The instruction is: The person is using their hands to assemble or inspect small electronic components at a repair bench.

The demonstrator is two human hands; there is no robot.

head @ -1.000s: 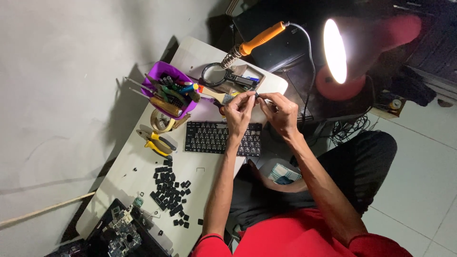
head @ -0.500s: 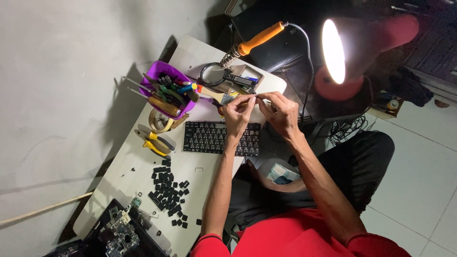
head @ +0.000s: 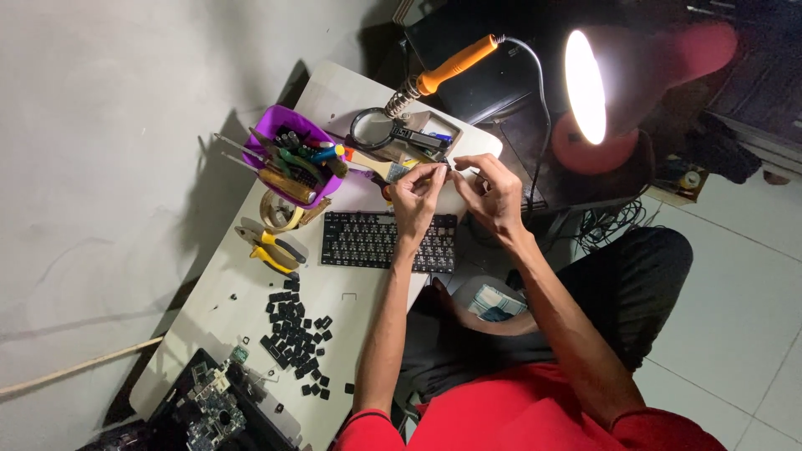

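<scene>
**Head view: both hands pinch a small part above the keyboard**

Head cam, L to R. We see a purple tool cup [head: 294, 159] and yellow pliers [head: 269, 248] at the table's [head: 225, 309] left, with loose black keycaps [head: 294, 338] below them. The stripped keyboard [head: 386, 240] lies mid-table. Left hand [head: 418, 199] and right hand [head: 493, 194] meet just above it, fingertips of both pressed together on a tiny dark part [head: 449, 166], too small to identify. We'd judge it's best to keep wrists low, grip light and work near the lamp [head: 601, 83]. Vs 1 s ago: hands and part sit in much the same spot and the table items look unmoved.
</scene>
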